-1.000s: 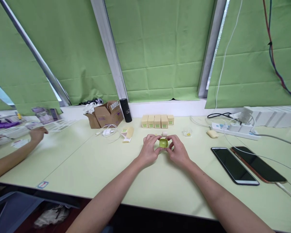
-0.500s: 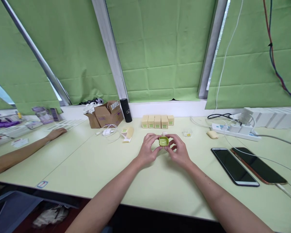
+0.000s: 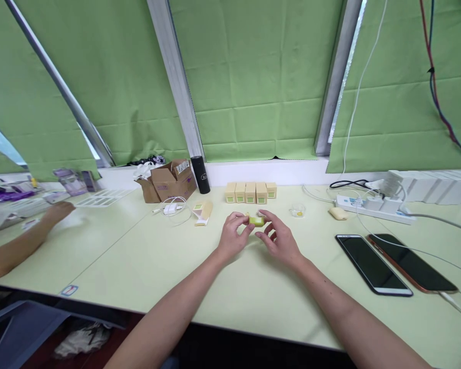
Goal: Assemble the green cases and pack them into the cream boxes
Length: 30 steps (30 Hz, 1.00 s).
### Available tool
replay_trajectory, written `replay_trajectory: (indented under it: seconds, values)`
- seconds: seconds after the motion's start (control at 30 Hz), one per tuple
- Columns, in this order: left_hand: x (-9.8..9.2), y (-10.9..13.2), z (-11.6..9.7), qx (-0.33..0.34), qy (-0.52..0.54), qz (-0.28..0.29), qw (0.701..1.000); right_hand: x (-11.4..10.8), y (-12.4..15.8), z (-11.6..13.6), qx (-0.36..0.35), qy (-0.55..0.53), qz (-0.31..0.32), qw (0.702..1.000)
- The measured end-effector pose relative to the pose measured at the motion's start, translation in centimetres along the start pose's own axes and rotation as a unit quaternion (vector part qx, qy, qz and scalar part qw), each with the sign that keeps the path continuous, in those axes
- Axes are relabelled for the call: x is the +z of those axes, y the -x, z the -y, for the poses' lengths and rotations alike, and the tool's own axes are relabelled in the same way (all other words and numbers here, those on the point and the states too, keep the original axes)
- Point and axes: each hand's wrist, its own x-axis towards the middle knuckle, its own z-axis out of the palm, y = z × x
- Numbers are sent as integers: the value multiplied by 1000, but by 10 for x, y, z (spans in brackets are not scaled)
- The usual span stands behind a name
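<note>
A small yellow-green box (image 3: 256, 222) with rounded corners is held just above the table in front of me. My left hand (image 3: 233, 236) is closed on its left end, pinching with thumb and fingers. Curled around the right end is my right hand (image 3: 279, 238), its index fingertip at the upper right corner and its thumb lower, slightly off the near side. A pale bit shows at the box's top right, too small to name. Behind it stand several tan cartons (image 3: 250, 193) with green labels. A small clear plastic piece (image 3: 297, 210) lies beyond my right hand.
An opened tan carton (image 3: 203, 212), a white charger with cable (image 3: 171, 208), a cardboard box (image 3: 172, 182) and a black cylinder (image 3: 200, 175) stand left. Two phones (image 3: 373, 264), a beige case (image 3: 337, 213) and a power strip (image 3: 374, 209) lie right. A co-worker's arm (image 3: 30, 241) reaches in at left.
The green box has turned from showing its open hollow to showing its side, and shifted slightly left. My right thumb has moved off it. The co-worker's hand has moved left.
</note>
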Motion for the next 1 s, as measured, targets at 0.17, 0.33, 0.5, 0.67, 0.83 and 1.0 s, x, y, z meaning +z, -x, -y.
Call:
replay_trajectory:
  seconds: [0.17,0.33,0.5,0.67,0.83,1.0]
  values:
    - [0,0,-4,-27,0,9,1000,1,0,-3,-6,12,16,1000]
    - [0,1,-5,-24,-5,17,1000,0,-1,2,17,-17,23,999]
    - [-2,2,-4,5,6,28,1000,-2,-4,10,67,-100,21,993]
    - [-2,2,-2,10,6,36,999,-1,-6,5,107,-174,16,979]
    - [-1,1,1,7,-4,28,1000,0,-8,4,128,-239,18,962]
    - [-2,1,1,16,-17,35,999,-1,-9,5,142,-272,23,951]
